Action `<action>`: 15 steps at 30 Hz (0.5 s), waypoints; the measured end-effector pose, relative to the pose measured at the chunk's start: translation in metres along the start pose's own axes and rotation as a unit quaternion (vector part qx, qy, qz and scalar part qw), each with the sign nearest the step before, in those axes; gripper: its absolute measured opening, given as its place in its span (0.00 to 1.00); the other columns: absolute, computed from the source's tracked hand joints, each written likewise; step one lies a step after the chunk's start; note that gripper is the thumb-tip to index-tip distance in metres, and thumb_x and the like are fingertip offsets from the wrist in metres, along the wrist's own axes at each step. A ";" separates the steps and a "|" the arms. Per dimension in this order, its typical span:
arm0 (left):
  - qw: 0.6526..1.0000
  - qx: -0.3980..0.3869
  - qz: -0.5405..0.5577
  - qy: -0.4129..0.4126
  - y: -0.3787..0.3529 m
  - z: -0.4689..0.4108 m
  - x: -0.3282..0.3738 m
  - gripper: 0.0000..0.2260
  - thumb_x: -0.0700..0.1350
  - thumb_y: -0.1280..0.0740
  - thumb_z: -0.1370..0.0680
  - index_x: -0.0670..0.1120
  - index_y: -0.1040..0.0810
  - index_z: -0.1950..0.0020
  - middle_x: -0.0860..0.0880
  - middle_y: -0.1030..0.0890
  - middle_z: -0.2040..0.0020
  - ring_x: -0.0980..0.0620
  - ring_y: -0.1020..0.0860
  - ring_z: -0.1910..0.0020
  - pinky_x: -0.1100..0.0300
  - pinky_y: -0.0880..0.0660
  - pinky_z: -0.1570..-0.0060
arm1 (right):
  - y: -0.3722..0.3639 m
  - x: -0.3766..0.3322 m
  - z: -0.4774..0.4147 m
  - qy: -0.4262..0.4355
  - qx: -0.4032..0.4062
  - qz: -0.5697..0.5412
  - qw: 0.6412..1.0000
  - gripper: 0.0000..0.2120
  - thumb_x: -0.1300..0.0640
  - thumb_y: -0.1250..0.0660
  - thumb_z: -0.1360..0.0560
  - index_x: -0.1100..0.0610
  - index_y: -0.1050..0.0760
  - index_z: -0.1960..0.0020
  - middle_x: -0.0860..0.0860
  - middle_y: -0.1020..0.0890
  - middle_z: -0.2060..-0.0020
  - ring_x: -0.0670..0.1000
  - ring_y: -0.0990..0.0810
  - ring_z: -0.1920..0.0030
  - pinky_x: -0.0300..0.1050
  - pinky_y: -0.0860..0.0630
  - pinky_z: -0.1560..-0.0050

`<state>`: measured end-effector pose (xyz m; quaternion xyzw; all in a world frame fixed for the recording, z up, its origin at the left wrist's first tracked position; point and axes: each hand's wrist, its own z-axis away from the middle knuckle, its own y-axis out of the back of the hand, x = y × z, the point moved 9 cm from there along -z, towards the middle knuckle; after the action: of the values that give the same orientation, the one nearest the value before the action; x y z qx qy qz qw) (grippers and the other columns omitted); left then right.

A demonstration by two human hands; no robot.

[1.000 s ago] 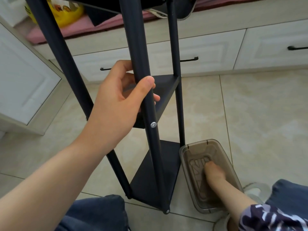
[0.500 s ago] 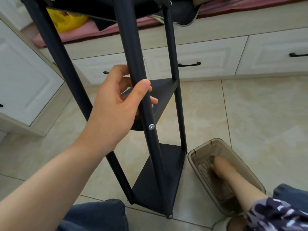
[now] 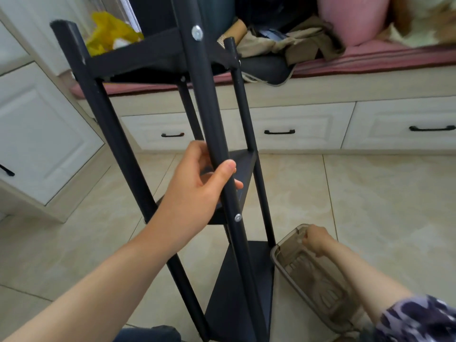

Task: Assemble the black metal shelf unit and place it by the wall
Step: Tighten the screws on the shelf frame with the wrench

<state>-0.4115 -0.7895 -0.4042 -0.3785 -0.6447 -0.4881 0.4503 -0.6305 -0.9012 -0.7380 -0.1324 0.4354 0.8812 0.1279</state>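
Note:
The black metal shelf unit [image 3: 246,297] stands on the tiled floor in front of me, with three triangular shelves between black poles. Silver screw heads show on the nearest pole. My left hand [image 3: 197,186] grips that front pole [image 3: 207,114] just above the middle shelf, thumb across the front and fingers behind. My right hand [image 3: 315,239] is low at the right, its fingers curled at the far rim of a translucent brown plastic tray [image 3: 318,287] that lies on the floor beside the unit's base. What the fingers hold there is hidden.
A low white cabinet bench with black drawer handles [image 3: 279,131] runs across the back, topped by a pink cushion [image 3: 370,58], clothes and a yellow bag [image 3: 108,33]. A white cabinet [image 3: 37,144] stands at the left. Beige tiled floor [image 3: 382,206] lies open at the right.
The view has tilted up, bringing the top shelf and the bench clutter into sight. My right hand has risen from the tray's bottom to its far rim. My left hand keeps its hold on the pole.

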 end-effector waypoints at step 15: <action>0.994 0.059 -0.096 0.006 0.048 -0.003 0.011 0.11 0.47 0.35 0.17 0.49 0.34 0.38 0.44 0.20 0.58 0.51 0.17 0.66 0.70 0.24 0.66 | 0.168 -0.167 0.166 0.272 0.042 -0.093 0.957 0.05 0.57 0.40 0.17 0.56 0.27 0.49 0.50 0.14 0.65 0.48 0.23 0.69 0.45 0.20 0.62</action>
<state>-0.3693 -0.7805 -0.3796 -0.2847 -0.7027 -0.4930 0.4268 -0.5525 -0.8851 -0.4600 -0.4011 0.4757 0.7775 0.0914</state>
